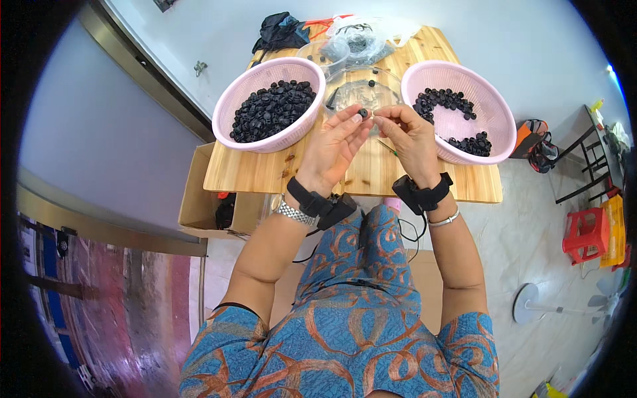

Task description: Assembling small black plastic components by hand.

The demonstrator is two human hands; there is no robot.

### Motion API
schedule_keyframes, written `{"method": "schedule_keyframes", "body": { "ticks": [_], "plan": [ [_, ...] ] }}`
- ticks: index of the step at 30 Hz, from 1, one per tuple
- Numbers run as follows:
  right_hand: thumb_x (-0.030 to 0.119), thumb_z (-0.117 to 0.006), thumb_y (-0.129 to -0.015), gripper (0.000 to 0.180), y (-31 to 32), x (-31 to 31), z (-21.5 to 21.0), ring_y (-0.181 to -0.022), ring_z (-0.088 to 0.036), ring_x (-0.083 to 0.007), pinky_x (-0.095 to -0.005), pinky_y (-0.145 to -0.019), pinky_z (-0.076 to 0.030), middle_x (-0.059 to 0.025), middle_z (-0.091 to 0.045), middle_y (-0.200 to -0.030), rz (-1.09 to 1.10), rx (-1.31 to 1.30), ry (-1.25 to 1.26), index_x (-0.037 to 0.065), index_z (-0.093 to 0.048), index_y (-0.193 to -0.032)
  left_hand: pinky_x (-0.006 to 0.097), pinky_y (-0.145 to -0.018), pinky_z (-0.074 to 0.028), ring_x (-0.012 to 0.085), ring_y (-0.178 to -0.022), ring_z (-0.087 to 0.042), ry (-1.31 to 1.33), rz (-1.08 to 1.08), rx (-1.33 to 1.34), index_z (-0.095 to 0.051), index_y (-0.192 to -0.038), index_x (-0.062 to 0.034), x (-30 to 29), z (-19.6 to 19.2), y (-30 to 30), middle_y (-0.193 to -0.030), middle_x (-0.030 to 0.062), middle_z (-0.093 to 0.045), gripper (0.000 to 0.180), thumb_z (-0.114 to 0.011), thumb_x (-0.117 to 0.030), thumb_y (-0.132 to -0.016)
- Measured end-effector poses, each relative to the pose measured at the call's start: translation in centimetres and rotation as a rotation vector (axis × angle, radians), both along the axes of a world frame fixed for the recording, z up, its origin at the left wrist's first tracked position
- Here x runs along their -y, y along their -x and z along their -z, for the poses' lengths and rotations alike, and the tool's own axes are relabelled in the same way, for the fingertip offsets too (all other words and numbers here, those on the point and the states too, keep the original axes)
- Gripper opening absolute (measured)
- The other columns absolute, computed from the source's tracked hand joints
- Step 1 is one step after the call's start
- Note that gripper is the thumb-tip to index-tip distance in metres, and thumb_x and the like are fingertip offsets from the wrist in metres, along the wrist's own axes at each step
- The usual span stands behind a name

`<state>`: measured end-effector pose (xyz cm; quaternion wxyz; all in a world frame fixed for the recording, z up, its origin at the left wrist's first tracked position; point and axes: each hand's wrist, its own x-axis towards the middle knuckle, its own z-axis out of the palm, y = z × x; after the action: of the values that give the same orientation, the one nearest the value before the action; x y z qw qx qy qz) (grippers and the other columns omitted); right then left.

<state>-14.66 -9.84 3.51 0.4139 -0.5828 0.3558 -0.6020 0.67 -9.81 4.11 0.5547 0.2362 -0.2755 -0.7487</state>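
Black cap [363, 113] pinched between left hand [334, 146] fingertips, held above worktop [265, 174] between two pink baskets. Right hand [411, 140] closed on tiny pale piece just beside cap. Left basket [229, 106] heaped with black caps; right basket [496, 113] partly filled. Clear bowl [345, 89] seen behind hands.

On the worktop [265, 174], a basket [269, 104] of caps is sitting to my left, another basket [459, 111] right, a clear bowl [363, 89] lying between them.
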Motion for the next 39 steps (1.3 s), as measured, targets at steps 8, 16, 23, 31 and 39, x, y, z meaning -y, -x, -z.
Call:
{"method": "schedule_keyframes", "body": {
  "ticks": [8, 16, 23, 31, 39],
  "plan": [
    [0.003, -0.059, -0.080, 0.006, -0.2, -1.7, -1.0, -0.070, -0.055, -0.0108, -0.0223, -0.061, -0.044, -0.0055, -0.059, -0.079, 0.061, -0.096, 0.083, -0.001, -0.060, -0.085, 0.024, -0.085, -0.048, 0.0147, -0.094, -0.057, 0.116, 0.008, 0.068, -0.052, -0.109, 0.0020, -1.6, -0.2, 0.1, -0.102, 0.0084, -0.057, 0.024, -0.054, -0.002, -0.086],
    [0.005, -0.065, -0.076, 0.011, 0.9, -2.9, -2.9, -0.068, -0.055, -0.0121, -0.0245, -0.059, -0.044, -0.0042, -0.058, -0.075, 0.117, -0.484, 0.451, 0.001, -0.060, -0.085, 0.027, -0.085, -0.048, 0.0140, -0.091, -0.058, 0.345, -0.039, 0.333, -0.055, -0.107, 0.0012, -3.0, -0.7, 0.1, -0.100, 0.0089, -0.059, 0.021, -0.052, -0.004, -0.087],
    [0.008, -0.066, -0.077, 0.018, 4.6, -3.8, -4.9, -0.069, -0.051, -0.0050, -0.0189, -0.060, -0.042, 0.0013, -0.057, -0.077, 0.021, -0.287, 0.103, 0.001, -0.060, -0.093, 0.023, -0.078, -0.051, 0.0136, -0.088, -0.059, 0.046, 0.057, 0.101, -0.053, -0.108, 0.0006, -4.0, -0.5, -0.2, -0.102, 0.0105, -0.059, 0.021, -0.051, -0.005, -0.088],
    [0.013, -0.059, -0.070, 0.015, 16.4, 1.7, -5.2, -0.068, -0.055, -0.0259, -0.0348, -0.063, -0.043, -0.0126, -0.057, -0.071, 0.172, -1.335, 0.069, 0.000, -0.057, -0.077, 0.022, -0.075, -0.052, 0.0159, -0.087, -0.059, -0.079, 0.118, -0.117, -0.051, -0.107, 0.0009, -5.0, 1.9, -0.2, -0.101, 0.0131, -0.058, 0.020, -0.049, -0.004, -0.088],
    [0.010, -0.070, -0.061, 0.019, 20.5, 7.6, -4.1, -0.066, -0.061, -0.0218, -0.0337, -0.059, -0.048, -0.0101, -0.063, -0.072, 0.114, -1.579, -0.356, 0.003, -0.061, -0.076, 0.023, -0.074, -0.052, 0.0168, -0.086, -0.058, -0.238, 0.208, -0.168, -0.052, -0.105, 0.0023, -7.0, 4.6, -0.6, -0.099, 0.0141, -0.057, 0.018, -0.047, -0.003, -0.089]
  ]
}}
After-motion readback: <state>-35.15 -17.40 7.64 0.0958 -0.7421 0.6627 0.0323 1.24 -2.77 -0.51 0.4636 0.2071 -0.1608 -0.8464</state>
